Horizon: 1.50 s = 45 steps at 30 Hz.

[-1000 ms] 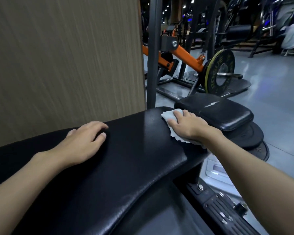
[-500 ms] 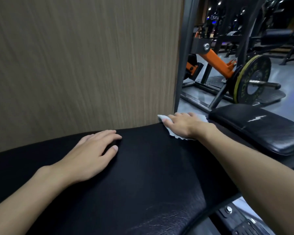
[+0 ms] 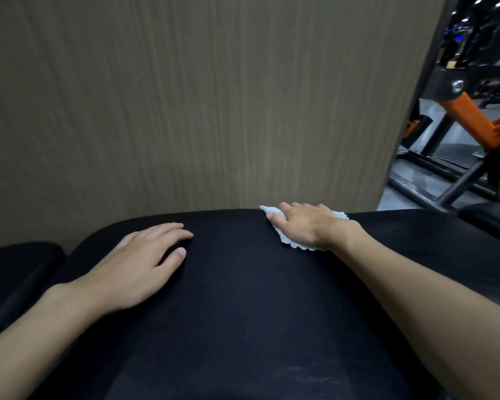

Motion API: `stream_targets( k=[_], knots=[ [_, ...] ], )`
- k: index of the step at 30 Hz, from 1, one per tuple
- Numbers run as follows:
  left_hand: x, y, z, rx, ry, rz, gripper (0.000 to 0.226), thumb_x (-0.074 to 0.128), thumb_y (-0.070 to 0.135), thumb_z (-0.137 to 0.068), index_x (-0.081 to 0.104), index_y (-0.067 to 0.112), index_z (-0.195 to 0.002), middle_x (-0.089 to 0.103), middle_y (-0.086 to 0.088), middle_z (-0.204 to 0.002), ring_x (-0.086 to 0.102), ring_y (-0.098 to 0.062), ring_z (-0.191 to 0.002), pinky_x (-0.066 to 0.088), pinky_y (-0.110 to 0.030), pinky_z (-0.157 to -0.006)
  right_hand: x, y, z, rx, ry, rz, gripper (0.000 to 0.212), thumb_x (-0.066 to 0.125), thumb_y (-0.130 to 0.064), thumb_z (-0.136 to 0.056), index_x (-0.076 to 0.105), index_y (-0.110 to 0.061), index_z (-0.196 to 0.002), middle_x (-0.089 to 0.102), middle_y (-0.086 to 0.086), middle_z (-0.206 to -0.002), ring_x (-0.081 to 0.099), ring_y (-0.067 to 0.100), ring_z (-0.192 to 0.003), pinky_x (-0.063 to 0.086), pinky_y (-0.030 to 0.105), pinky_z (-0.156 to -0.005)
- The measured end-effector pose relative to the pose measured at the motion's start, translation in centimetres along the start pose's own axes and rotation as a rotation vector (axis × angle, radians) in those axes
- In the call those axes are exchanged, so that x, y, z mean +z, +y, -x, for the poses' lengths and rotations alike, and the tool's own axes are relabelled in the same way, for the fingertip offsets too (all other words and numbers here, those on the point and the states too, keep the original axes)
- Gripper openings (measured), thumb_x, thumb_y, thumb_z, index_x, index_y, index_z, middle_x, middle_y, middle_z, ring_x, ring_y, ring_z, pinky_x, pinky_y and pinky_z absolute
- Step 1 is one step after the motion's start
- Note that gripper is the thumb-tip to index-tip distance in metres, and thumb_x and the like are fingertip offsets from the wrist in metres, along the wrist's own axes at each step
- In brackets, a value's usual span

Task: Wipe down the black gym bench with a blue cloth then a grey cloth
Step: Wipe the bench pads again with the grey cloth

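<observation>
So on the left, the left hand (image 3: 133, 267) is just parked flat on the black gym bench (image 3: 243, 298), fingers spread and loose, gripping nothing, basically bracing. Move right and the right hand (image 3: 306, 223) has its grip pressed down flat on the pale cloth (image 3: 286, 241), fingers laid over it rather than pinching, so the cloth is sandwiched between palm and pad right at the far edge of the worktop, up against the wood-grain wall panel (image 3: 185, 96). It looks whitish with a faint blue tint to me, can't say for sure which of the two cloths it is. The thing that matters: the pad's long axis runs left to right, and most of the unwiped-looking black vinyl lies toward the camera and to the left of the cloth, so I'd guess the right hand sweeps that way. Far right there's an orange machine frame (image 3: 468, 116) and grey gym floor (image 3: 410, 194).
</observation>
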State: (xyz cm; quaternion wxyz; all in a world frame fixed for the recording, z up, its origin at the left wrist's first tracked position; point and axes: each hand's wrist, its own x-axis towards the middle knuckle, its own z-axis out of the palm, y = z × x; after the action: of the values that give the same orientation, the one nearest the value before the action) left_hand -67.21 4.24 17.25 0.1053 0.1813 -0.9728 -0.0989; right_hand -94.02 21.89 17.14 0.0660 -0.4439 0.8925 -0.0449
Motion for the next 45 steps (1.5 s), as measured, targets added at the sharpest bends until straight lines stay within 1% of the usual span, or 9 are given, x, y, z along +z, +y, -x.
stream_targets(
  k=[6,14,20,25,27,30,34,38,45],
  knots=[
    [-2.0,-4.5,4.6,-0.116,0.021,-0.026,0.044,0.029,0.049,-0.098,0.038,0.044,-0.140,0.024,0.027,-0.152,0.015,0.007,-0.141,0.012,-0.029,-0.116,0.7,-6.8,-2.8,-0.088,0.004,0.015,0.064,0.009,-0.063,-0.096,0.043,-0.027,-0.136,0.049,0.000,-0.135,0.044,0.022,-0.126,0.030,0.043,-0.102],
    [-4.5,-11.6,11.6,-0.344,0.039,-0.112,0.048,0.026,0.055,-0.096,0.037,0.044,-0.141,0.026,0.024,-0.153,0.014,0.003,-0.143,0.009,-0.044,-0.119,2.1,-18.6,-5.7,-0.311,-0.022,0.036,0.064,0.010,-0.062,-0.097,0.030,-0.032,-0.149,0.044,0.000,-0.144,0.038,0.023,-0.133,0.024,0.047,-0.106],
    [-5.3,-14.3,13.6,-0.393,0.223,0.080,0.036,0.039,0.037,-0.098,0.050,0.033,-0.132,0.048,0.019,-0.138,0.048,-0.011,-0.126,0.036,-0.032,-0.106,3.2,-24.8,-6.3,-0.465,-0.039,0.060,0.060,0.008,-0.063,-0.096,0.017,-0.045,-0.152,0.034,-0.007,-0.153,0.030,0.020,-0.139,0.019,0.049,-0.112],
    [-5.1,-14.5,13.9,-0.381,0.339,0.153,0.031,0.039,0.030,-0.098,0.055,0.029,-0.124,0.056,0.015,-0.126,0.053,-0.010,-0.116,0.042,-0.038,-0.102,4.1,-29.4,-4.3,-0.676,-0.035,0.110,0.067,0.004,-0.065,-0.091,0.043,-0.039,-0.139,0.031,-0.014,-0.155,0.017,0.011,-0.145,0.006,0.048,-0.118],
    [-5.0,-14.5,13.9,-0.398,0.377,0.176,0.029,0.040,0.025,-0.098,0.058,0.027,-0.120,0.059,0.013,-0.122,0.053,-0.010,-0.115,0.042,-0.037,-0.101,4.5,-30.3,-3.2,-0.736,-0.031,0.105,0.065,0.005,-0.064,-0.091,0.054,-0.037,-0.122,0.038,-0.014,-0.150,0.018,0.007,-0.144,0.004,0.048,-0.119],
    [-4.9,-14.1,13.9,-0.395,0.360,0.176,0.030,0.039,0.023,-0.097,0.061,0.026,-0.117,0.060,0.012,-0.118,0.054,-0.010,-0.113,0.042,-0.038,-0.100,4.9,-30.5,-1.5,-0.765,-0.016,0.092,0.050,0.009,-0.064,-0.094,0.050,-0.037,-0.101,0.044,-0.014,-0.143,0.019,0.004,-0.143,0.002,0.046,-0.120],
    [-4.5,-13.0,14.0,-0.397,0.293,0.186,0.032,0.038,0.017,-0.097,0.063,0.023,-0.115,0.057,0.010,-0.123,0.052,-0.012,-0.115,0.039,-0.034,-0.103,5.3,-30.3,1.2,-0.790,-0.025,0.112,0.071,0.006,-0.068,-0.090,0.054,-0.029,-0.126,0.035,-0.013,-0.152,0.009,0.007,-0.148,0.000,0.048,-0.120],
    [-4.3,-12.1,14.5,-0.447,0.298,0.282,0.035,0.036,0.013,-0.095,0.065,0.025,-0.111,0.057,0.013,-0.122,0.051,-0.011,-0.118,0.037,-0.035,-0.106,5.8,-30.3,3.8,-0.803,0.014,0.093,0.083,-0.002,-0.071,-0.081,0.048,-0.027,-0.131,0.034,-0.012,-0.151,0.009,0.010,-0.148,0.003,0.049,-0.120],
    [-4.9,-9.6,16.2,-0.550,0.280,0.379,0.035,0.036,0.009,-0.097,0.066,0.019,-0.113,0.053,0.012,-0.128,0.045,-0.005,-0.123,0.027,-0.017,-0.101,5.9,-28.8,12.2,-1.007,-0.051,0.086,0.064,0.004,-0.064,-0.090,0.029,-0.046,-0.146,0.016,-0.016,-0.159,0.000,0.010,-0.149,-0.002,0.049,-0.120]
  ],
)
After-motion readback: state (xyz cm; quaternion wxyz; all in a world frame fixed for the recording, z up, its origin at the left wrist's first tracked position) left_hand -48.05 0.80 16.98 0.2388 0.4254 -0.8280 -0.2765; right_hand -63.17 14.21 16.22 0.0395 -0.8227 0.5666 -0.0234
